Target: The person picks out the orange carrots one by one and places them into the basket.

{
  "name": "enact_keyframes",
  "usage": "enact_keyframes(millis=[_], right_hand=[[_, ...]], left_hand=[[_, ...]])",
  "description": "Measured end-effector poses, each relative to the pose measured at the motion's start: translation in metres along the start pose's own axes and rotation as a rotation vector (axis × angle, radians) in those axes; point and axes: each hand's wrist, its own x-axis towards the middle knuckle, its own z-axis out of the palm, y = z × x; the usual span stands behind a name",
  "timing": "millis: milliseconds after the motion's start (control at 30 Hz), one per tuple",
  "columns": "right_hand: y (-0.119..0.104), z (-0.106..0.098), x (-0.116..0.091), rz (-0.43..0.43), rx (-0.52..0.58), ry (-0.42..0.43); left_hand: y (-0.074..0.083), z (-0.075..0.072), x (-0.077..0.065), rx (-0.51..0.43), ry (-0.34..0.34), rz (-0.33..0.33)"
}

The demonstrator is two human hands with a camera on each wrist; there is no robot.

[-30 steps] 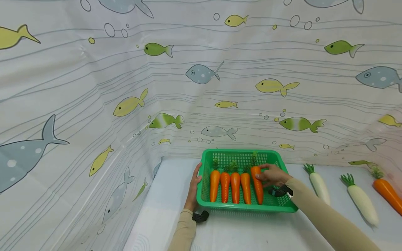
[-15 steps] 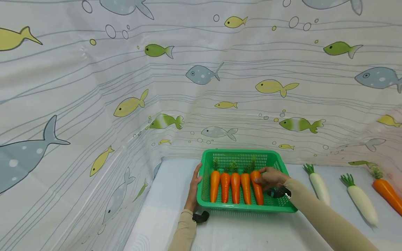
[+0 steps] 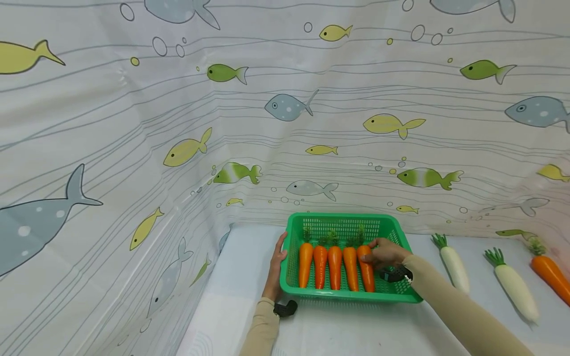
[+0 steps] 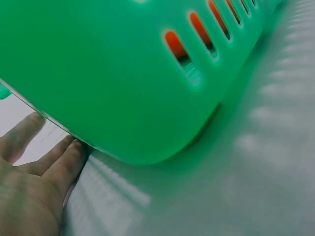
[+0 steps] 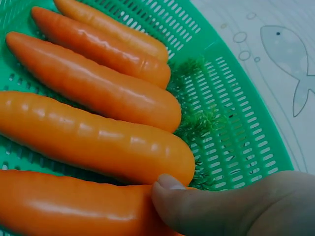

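A green plastic basket [image 3: 347,294] sits on the white surface, with several orange carrots lying side by side in it, leafy tops toward the back. My right hand [image 3: 387,253] reaches over the basket's right side and grips the rightmost carrot [image 3: 367,277] near its top. In the right wrist view the thumb [image 5: 197,204] presses on that carrot, beside a neighbouring carrot [image 5: 93,140]; the other fingers are hidden. My left hand [image 3: 275,269] rests against the basket's left side. Its extended fingers [image 4: 61,164] touch the green wall in the left wrist view.
Right of the basket lie two white radishes [image 3: 455,269] with green tops and one more carrot [image 3: 552,274]. A fish-patterned sheet [image 3: 338,163] rises just behind the basket and along the left. Bare basket floor [image 3: 394,287] shows to the right of the carrots.
The rightmost carrot has come down slightly to lie level with the others, my right hand moving with it. The left hand keeps its place on the basket.
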Motion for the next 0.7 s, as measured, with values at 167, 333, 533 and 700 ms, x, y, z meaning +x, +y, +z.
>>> enact_keyframes(millis=[167,333,533,700], right_hand=[[0.0016,0.001,0.0005,0.002,-0.024,0.009],[0.0042,0.0006,0.0027,0.013,-0.026,-0.01],[0.0039,0.0002,0.0053,0.03,-0.021,-0.013],[0.0025,0.0028,0.005,0.041,-0.042,0.021]], left_hand=[[-0.001,0.0003,-0.0005,-0.006,0.001,0.002],[-0.0022,-0.0006,-0.0005,-0.001,0.009,-0.006],[-0.0025,-0.0017,-0.0001,0.003,0.01,-0.005],[-0.0025,-0.002,-0.0003,0.003,0.008,-0.004]])
